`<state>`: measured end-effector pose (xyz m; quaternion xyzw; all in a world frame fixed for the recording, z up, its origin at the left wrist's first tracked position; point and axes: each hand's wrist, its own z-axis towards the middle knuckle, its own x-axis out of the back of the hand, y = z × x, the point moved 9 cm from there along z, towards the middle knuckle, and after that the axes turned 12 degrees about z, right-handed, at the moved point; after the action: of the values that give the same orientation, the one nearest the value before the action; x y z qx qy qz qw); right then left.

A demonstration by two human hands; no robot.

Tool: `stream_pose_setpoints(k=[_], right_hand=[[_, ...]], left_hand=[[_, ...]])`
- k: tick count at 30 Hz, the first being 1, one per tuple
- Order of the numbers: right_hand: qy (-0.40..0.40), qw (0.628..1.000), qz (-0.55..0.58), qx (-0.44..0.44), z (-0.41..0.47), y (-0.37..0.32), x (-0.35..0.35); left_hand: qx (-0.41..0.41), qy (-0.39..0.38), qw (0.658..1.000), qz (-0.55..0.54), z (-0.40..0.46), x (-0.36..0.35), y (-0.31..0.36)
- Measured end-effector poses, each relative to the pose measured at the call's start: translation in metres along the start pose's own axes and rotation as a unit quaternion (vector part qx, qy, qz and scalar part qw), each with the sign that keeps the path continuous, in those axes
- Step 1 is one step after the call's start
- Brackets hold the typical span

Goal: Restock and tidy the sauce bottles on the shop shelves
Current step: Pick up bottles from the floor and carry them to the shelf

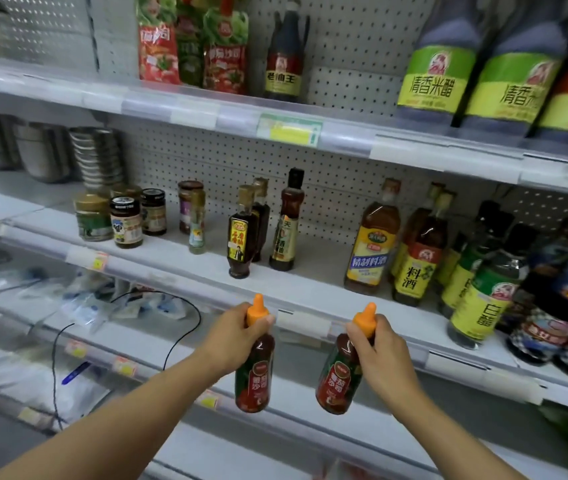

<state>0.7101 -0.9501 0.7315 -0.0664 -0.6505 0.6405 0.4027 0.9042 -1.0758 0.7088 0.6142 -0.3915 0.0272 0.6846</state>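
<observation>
I hold two red ketchup squeeze bottles with orange caps, upright, in front of the middle shelf's edge. My left hand (232, 336) grips the neck of the left ketchup bottle (254, 375). My right hand (381, 351) grips the neck of the right ketchup bottle (336, 379). Just above them, the middle shelf (185, 258) carries small dark sauce bottles (242, 233), one taller dark bottle (286, 223) and cooking wine bottles (372, 240). Matching red ketchup packs (225, 60) stand on the top shelf.
Jars (126, 220) stand at the left of the middle shelf, steel bowls (97, 157) behind them. Large vinegar bottles (438, 71) fill the top right. Green-labelled bottles (483, 299) crowd the right. A black cable (185, 306) loops over the lower shelf of packets.
</observation>
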Motion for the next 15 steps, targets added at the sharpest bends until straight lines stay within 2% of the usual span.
stream_pose_setpoints(k=[5, 11, 15], right_hand=[[0.032, 0.999, -0.018, -0.004, 0.004, -0.003, 0.025], [0.017, 1.000, -0.019, 0.000, 0.007, -0.017, 0.018], [0.012, 1.000, -0.021, 0.020, 0.015, -0.034, 0.007]], left_hand=[[-0.022, -0.007, 1.000, 0.008, 0.002, -0.009, 0.026], [-0.029, -0.008, 0.999, 0.023, 0.000, -0.001, 0.037], [-0.024, 0.021, 0.999, 0.013, 0.000, 0.019, 0.041]])
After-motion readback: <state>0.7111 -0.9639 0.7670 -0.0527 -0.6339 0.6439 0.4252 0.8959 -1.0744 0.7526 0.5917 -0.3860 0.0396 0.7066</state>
